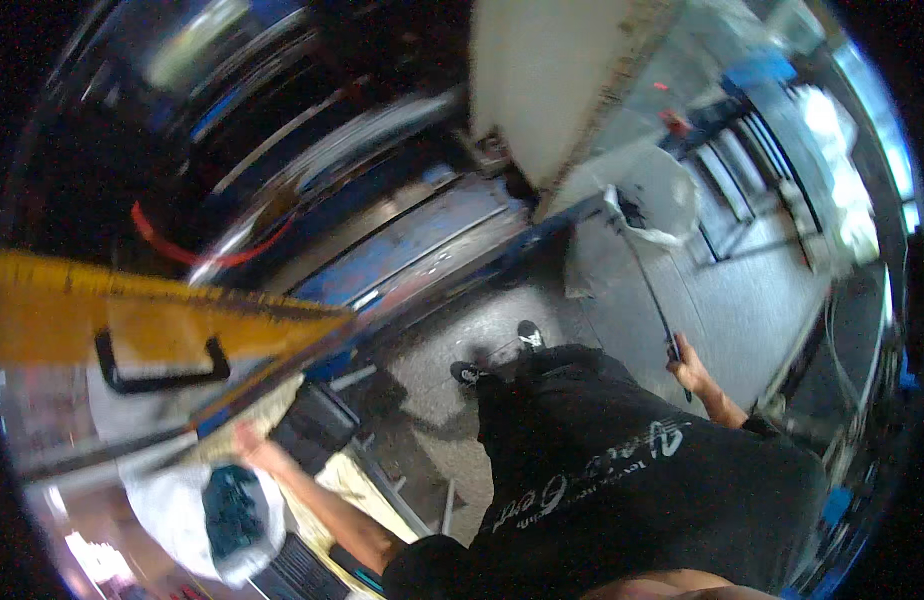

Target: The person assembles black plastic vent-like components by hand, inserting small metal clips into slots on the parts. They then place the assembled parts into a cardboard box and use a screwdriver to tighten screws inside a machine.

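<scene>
My right hand (687,365) grips a thin dark rod (653,289). Its far end reaches the rim of a white bag or bucket (668,191) with something dark inside; whether they are joined I cannot tell. Out to the left, my left hand (253,444) is blurred, with no held thing visible. It is beside the lower edge of a yellow machine door or guard (169,300) that has a black handle (165,386). Just below that hand, a white bag-lined container (161,510) holds dark green pieces (233,510).
Ahead lies the machine's dark interior, with a blue bed (402,255) and a red hose (206,259). A pale panel (544,82) rises beside it. At left are black crates (315,420). A rack-like frame (754,180) stands at right on the grey floor (777,247).
</scene>
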Demonstrator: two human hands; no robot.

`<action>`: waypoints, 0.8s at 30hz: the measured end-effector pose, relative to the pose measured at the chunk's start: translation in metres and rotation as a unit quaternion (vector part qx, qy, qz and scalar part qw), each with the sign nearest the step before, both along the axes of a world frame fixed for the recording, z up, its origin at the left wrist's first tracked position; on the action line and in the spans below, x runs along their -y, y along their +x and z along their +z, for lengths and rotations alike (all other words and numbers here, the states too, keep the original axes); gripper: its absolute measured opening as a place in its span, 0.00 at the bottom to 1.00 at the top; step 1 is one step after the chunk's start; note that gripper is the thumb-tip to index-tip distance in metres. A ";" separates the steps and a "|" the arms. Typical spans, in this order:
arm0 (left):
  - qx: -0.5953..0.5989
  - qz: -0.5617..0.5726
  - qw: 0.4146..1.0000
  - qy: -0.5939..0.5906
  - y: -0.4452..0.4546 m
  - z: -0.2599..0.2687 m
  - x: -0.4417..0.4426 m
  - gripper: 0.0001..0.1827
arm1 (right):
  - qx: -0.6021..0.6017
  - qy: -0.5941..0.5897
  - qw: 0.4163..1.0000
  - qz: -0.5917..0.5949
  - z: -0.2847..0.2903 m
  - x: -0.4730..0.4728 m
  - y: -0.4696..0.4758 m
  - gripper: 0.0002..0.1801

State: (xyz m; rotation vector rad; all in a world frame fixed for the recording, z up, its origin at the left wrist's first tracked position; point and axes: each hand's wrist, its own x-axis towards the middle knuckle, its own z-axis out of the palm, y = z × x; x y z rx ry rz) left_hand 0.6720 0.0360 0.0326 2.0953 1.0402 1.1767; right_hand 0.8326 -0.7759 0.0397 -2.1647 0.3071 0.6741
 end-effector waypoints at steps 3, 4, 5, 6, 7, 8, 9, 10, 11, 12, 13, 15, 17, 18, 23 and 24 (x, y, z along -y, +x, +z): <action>0.318 -0.146 0.936 -0.047 0.056 0.138 -0.001 0.28 | -0.018 0.097 0.976 -0.195 0.000 0.002 0.004 0.27; 0.368 -0.181 0.909 -0.076 0.073 0.171 0.009 0.32 | 0.001 0.130 0.969 -0.212 -0.001 0.003 0.014 0.28; 0.391 -0.350 0.839 -0.143 0.093 0.203 0.014 0.35 | 0.009 0.142 0.960 -0.242 -0.002 0.003 0.029 0.29; 0.395 -0.328 0.838 -0.182 0.110 0.219 0.026 0.31 | -0.008 0.204 0.939 -0.275 -0.003 0.007 0.046 0.31; 0.352 -0.349 0.848 -0.188 0.123 0.232 0.037 0.27 | -0.008 0.266 0.911 -0.315 -0.005 0.010 0.061 0.32; 0.301 -0.385 0.852 -0.188 0.138 0.242 0.043 0.24 | -0.027 0.334 0.890 -0.308 -0.007 0.015 0.072 0.34; 0.249 -0.397 0.864 -0.184 0.143 0.250 0.053 0.20 | -0.040 0.402 0.864 -0.301 -0.009 0.023 0.081 0.36; 0.265 -0.335 0.887 -0.174 0.147 0.253 0.063 0.17 | -0.055 0.474 0.832 -0.284 -0.015 0.029 0.085 0.38; 0.273 -0.260 0.911 -0.170 0.154 0.253 0.073 0.14 | -0.060 0.496 0.818 -0.284 -0.022 0.036 0.086 0.40; 0.309 -0.253 0.899 -0.179 0.158 0.256 0.083 0.12 | -0.064 0.529 0.803 -0.266 -0.031 0.042 0.085 0.42; 0.321 -0.202 0.907 -0.182 0.164 0.258 0.092 0.13 | -0.065 0.587 0.774 -0.227 -0.042 0.049 0.084 0.43; 0.295 -0.152 0.929 -0.162 0.178 0.262 0.115 0.14 | -0.082 0.567 0.783 -0.241 -0.064 0.060 0.081 0.42; 0.277 -0.143 0.939 -0.145 0.192 0.257 0.144 0.15 | -0.088 0.439 0.886 -0.117 -0.076 0.071 0.084 0.28; 0.258 -0.184 0.931 -0.181 0.195 0.257 0.158 0.16 | -0.148 0.189 0.969 -0.056 -0.081 0.069 0.091 0.15; 0.100 -0.073 0.977 0.173 0.227 0.263 0.235 0.14 | -0.277 0.071 0.943 0.172 -0.032 0.052 0.125 0.15; 0.055 -0.051 0.969 0.235 0.237 0.265 0.251 0.14 | -0.201 0.038 0.935 0.290 -0.022 0.025 0.126 0.17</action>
